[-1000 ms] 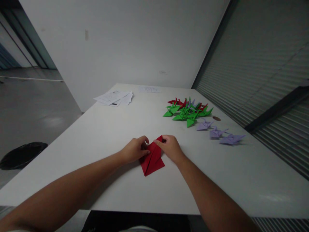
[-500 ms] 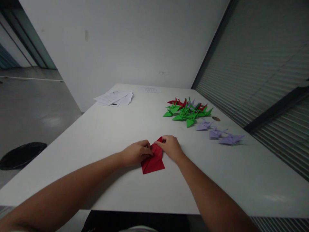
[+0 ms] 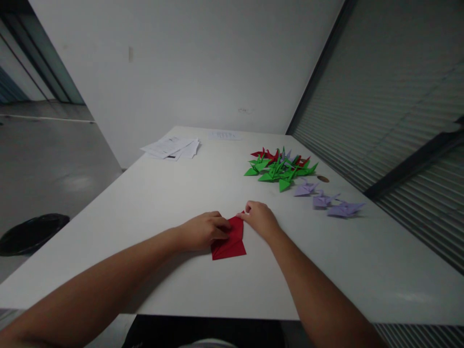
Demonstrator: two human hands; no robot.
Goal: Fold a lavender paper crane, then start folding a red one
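Note:
A folded red paper (image 3: 231, 241) lies flat on the white table (image 3: 163, 203) in front of me. My left hand (image 3: 203, 231) lies on the paper's left side, fingers stretched out flat and pressing it down. My right hand (image 3: 261, 220) rests at the paper's far right tip, fingers curled and pinching that tip. Both forearms reach in from the bottom of the view.
A heap of green and red paper cranes (image 3: 281, 166) sits at the back right, with three lilac cranes (image 3: 326, 199) beside it. A sheaf of white sheets (image 3: 172, 146) lies at the back left. A black bin (image 3: 32, 232) stands on the floor to the left.
The red paper's near point has been folded up, so the piece is shorter. My left hand has flattened onto it and my right hand has slid to the far tip.

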